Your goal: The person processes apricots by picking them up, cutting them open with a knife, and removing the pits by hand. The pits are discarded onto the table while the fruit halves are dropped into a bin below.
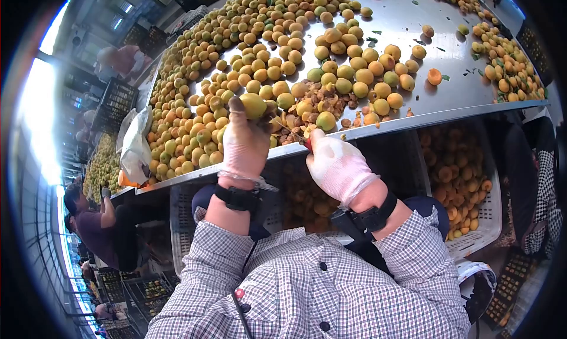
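My left hand [245, 135], in a pale glove with dark, dirty fingertips, holds a yellow-green apricot [253, 106] above the table's near edge. To its right, my right hand [335, 161], also gloved, is closed round a small red tool [308, 144] whose far end is hard to make out. Brown pits [328, 101] and scraps lie heaped on the metal table just beyond my hands. Many whole apricots [277, 43] surround the pile.
The metal table [449, 96] has a raised near edge. Below it stand a crate of halved apricots [466, 241] and another crate [180, 232]. A white bag [137, 147] lies at the left corner. Other people sit at left, and a person's patterned sleeve shows at right.
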A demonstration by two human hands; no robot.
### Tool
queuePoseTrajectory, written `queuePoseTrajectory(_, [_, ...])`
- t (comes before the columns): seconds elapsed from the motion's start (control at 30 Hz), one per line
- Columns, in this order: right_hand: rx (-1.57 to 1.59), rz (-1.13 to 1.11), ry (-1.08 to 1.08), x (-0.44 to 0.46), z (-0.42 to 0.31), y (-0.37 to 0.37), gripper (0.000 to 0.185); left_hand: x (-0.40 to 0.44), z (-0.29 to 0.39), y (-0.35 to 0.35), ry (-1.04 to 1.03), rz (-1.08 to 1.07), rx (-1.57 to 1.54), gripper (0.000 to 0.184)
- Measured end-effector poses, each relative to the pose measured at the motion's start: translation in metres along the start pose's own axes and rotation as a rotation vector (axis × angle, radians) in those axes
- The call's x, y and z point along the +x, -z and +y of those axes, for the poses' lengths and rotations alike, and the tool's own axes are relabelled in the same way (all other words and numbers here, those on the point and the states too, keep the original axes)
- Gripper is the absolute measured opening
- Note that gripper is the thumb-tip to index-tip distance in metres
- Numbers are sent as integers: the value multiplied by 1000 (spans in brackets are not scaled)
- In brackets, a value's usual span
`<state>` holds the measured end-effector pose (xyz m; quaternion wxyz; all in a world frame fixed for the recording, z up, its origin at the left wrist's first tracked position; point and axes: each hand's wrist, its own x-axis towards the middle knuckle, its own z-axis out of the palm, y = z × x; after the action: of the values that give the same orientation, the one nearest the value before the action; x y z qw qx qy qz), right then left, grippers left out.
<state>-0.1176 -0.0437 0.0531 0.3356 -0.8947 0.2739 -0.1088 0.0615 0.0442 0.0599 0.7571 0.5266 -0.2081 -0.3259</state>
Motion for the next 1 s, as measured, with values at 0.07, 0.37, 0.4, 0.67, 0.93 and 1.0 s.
queuePoseTrajectory(0.07, [24,103,50,1,2,-2,20,-7,7,0,-106,-76,286,50])
queuePoseTrajectory(0.37, [499,653,134,14,-6,-13,19,-36,-43,-43,-275,-109,715,21])
queuePoseTrajectory(0.4, [452,644,132,14,-4,-16,19,-35,-44,-46,-107,-59,550,19])
queuePoseTrajectory(0.67, [301,592,322,6,8,-22,14,-52,-24,-46,486,-78,272,39])
queuePoseTrajectory(0.93, [959,422,183,18,7,-25,19,-50,-5,-38,957,-83,12,41])
queuePoseTrajectory(1.0, [1264,318,-111,13,-1,-4,23,-49,-5,-29,1005,-241,-104,47])
